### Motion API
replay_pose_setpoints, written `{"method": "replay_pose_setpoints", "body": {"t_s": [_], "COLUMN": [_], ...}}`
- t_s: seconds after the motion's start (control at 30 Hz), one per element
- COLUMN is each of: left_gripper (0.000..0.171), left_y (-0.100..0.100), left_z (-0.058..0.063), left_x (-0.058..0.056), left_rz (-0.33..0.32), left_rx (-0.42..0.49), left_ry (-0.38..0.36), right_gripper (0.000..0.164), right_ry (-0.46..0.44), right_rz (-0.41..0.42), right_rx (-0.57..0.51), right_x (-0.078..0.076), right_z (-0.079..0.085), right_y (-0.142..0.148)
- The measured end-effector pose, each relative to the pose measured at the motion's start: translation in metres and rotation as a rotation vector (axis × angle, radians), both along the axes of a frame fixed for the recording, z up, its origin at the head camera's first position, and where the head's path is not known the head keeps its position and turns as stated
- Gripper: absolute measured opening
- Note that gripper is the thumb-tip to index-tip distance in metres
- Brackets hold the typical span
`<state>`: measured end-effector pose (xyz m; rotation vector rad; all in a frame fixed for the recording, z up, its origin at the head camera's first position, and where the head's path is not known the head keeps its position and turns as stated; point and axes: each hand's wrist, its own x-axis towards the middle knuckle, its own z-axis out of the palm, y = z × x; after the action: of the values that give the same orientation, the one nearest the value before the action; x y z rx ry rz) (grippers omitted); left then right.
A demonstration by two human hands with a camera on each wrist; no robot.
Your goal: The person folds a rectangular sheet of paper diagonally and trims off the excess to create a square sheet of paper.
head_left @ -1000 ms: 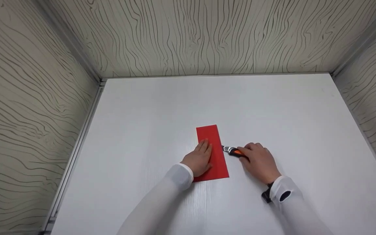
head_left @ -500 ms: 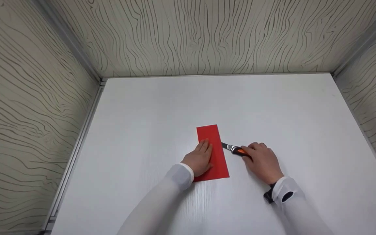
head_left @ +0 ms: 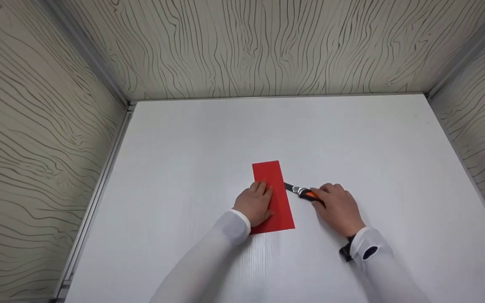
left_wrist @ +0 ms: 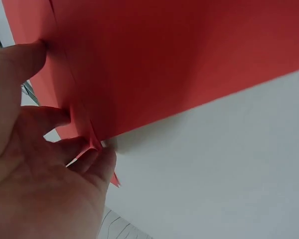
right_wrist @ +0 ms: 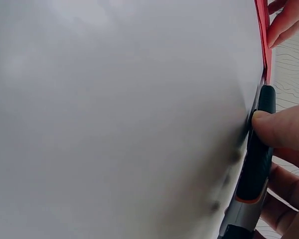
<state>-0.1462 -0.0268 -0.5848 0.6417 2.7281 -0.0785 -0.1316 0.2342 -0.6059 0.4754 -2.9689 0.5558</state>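
Observation:
A red folded sheet of paper (head_left: 273, 170) lies on the white table in the head view. My left hand (head_left: 253, 203) rests on its left half, thumb and bent fingertips on the paper. In the left wrist view the paper is crumpled near the fingertips (left_wrist: 107, 162), beside a crease line. My right hand (head_left: 338, 209) grips a utility knife (head_left: 309, 194) with a black, orange and silver body. Its blade (head_left: 289, 186) points left and meets the paper's right edge; the tip is hidden there. In the right wrist view my thumb lies along the knife's dark handle (right_wrist: 256, 164).
The white tabletop (head_left: 200, 139) stretches around the paper on every side. Wood-patterned panels (head_left: 242, 50) stand behind it and at both sides. A metal rail (head_left: 99, 198) runs along the left edge. A black band (head_left: 346, 251) sits on my right wrist.
The knife and my right hand have shifted slightly right, and the blade now meets the edge a little farther from me. My left fingertips have drawn back and bent slightly.

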Motion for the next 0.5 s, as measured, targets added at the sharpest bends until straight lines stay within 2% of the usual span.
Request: {"method": "replay_pose_setpoints", "body": {"t_s": [0.1, 0.33, 0.5], "left_gripper": [0.082, 0.086, 0.089], "left_y": [-0.002, -0.009, -0.013], "left_z": [-0.001, -0.004, -0.002], "left_x": [0.001, 0.002, 0.004], "left_rz": [-0.020, -0.004, 0.006], "left_rx": [-0.019, 0.032, 0.066], "left_ry": [0.017, -0.023, -0.053], "right_gripper": [0.037, 0.037, 0.036], "right_ry": [0.008, 0.000, -0.007], "right_rz": [0.007, 0.010, 0.004], "right_rx": [0.003, 0.012, 0.008], "right_x": [0.000, -0.001, -0.001], "right_z": [0.001, 0.001, 0.001], "right_y": [0.000, 0.001, 0.000]}}
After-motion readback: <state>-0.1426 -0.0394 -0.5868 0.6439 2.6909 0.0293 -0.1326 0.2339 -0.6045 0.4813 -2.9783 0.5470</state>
